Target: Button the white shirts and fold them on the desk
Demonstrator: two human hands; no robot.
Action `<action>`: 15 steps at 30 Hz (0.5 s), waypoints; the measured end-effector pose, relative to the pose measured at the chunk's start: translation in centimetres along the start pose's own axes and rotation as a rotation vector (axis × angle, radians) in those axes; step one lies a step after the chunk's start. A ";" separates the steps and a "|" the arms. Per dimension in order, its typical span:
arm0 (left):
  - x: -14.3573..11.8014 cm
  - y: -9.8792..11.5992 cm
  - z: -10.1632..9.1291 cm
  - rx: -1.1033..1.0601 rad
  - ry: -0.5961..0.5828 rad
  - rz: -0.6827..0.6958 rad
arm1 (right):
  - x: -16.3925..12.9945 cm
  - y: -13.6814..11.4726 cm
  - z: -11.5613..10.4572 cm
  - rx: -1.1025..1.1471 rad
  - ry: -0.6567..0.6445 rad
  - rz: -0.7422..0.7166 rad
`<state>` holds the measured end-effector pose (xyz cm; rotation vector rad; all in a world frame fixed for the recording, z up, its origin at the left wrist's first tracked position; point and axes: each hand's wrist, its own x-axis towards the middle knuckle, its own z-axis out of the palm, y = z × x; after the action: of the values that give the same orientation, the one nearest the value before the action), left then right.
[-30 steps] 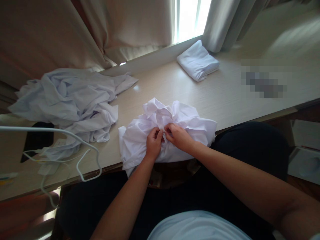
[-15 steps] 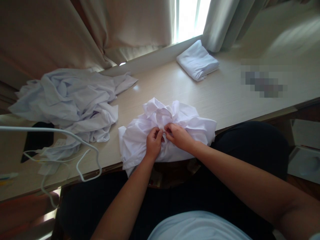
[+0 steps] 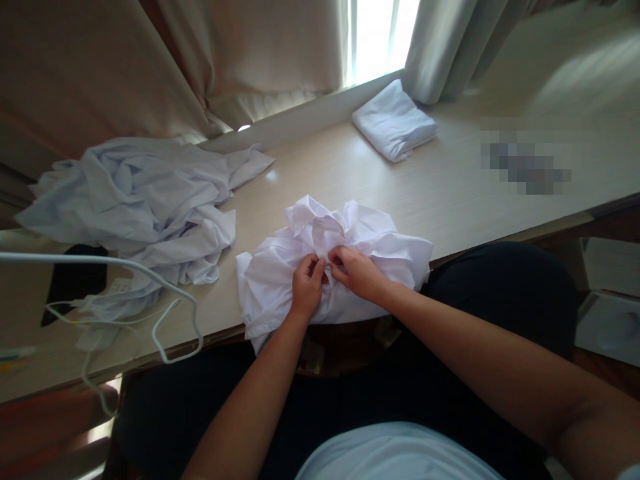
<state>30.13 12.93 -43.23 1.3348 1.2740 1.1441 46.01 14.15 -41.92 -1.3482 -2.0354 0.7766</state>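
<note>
A crumpled white garment (image 3: 380, 250) lies at the near edge of the light wooden table (image 3: 450, 193), partly hanging over it. My left hand (image 3: 306, 287) and my right hand (image 3: 357, 272) meet at its middle, fingertips pinching a small fold of the cloth between them. Both hands are closed on the fabric. What exactly sits between the fingertips is too small to tell.
A loose heap of pale clothes (image 3: 140, 200) covers the table's left. A folded white cloth (image 3: 394, 121) lies at the back by the curtains (image 3: 250, 53). White cables (image 3: 150, 293) and a black object (image 3: 75, 280) sit at the left front. My dark-clothed legs are under the table edge.
</note>
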 end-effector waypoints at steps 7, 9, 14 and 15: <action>0.0 0.0 0.0 0.001 0.000 0.001 | 0.1 0.0 0.1 0.014 0.002 0.010; 0.0 0.1 -0.1 0.000 -0.008 0.011 | 0.1 0.0 0.1 0.031 0.008 0.017; -0.2 0.2 -0.2 0.015 -0.039 0.022 | 0.1 0.0 -0.1 0.073 -0.005 0.033; -0.3 0.2 -0.2 0.021 -0.041 0.018 | 0.1 0.0 -0.1 0.073 -0.007 0.034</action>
<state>29.92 12.68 -43.01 1.3807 1.2498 1.1126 46.08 14.30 -41.86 -1.3438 -1.9750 0.8635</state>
